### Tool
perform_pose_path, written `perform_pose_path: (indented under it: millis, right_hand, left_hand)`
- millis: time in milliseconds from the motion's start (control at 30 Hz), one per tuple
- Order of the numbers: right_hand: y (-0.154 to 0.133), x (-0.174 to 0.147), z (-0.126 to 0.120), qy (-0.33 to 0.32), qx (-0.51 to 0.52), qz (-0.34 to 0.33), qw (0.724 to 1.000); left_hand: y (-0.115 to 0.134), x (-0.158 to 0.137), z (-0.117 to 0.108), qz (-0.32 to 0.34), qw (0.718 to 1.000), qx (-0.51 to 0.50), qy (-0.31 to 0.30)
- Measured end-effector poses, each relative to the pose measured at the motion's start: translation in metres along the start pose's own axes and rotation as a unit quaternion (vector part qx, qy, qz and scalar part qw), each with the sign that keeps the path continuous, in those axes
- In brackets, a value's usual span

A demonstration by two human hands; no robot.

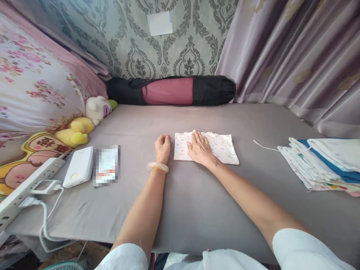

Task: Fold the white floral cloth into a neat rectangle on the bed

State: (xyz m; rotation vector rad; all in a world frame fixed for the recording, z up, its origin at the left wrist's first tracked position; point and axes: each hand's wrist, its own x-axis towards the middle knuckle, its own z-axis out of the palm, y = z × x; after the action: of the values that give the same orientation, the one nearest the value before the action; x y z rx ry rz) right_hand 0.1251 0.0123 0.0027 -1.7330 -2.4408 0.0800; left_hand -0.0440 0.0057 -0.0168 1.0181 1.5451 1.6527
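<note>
Folded cloth (216,147), white with a faint print, lies mid-surface on a grey bed sheet (197,198) before a patterned wall and a mauve curtain (295,56). From left: power strip (25,183), white power bank (78,166), left hand (162,147) curled into a loose fist, holding nothing, just beside the cloth; right hand (200,149) flat, fingers spread, pressing its left part; 1 stack of folded cloths (323,165) at far right.

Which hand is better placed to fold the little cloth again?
Probably the right hand: it lies flat on the folded cloth. The left hand rests curled on the grey sheet beside it.
</note>
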Motion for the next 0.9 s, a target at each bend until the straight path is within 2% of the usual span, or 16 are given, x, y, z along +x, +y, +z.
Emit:
perform_pose_path:
  millis: [167, 500, 767, 900]
  right_hand:
    - [-0.009, 0.01, 0.002, -0.01, 0.011, 0.0, 1.0]
    - [-0.006, 0.013, 0.007, -0.002, 0.013, 0.0, 1.0]
    - [-0.03, 0.012, 0.008, 0.016, 0.035, -0.03, 0.999]
    - [-0.032, 0.011, 0.013, 0.019, 0.046, -0.03, 0.998]
  left_hand:
    - [0.001, 0.0, -0.001, 0.0, 1.0, -0.002, -0.003]
    - [0.0, 0.001, 0.001, -0.004, 1.0, -0.003, 0.004]
    - [0.002, 0.001, -0.001, -0.008, 1.0, -0.016, 0.006]
    - [0.002, 0.0, -0.001, -0.008, 1.0, -0.024, 0.007]
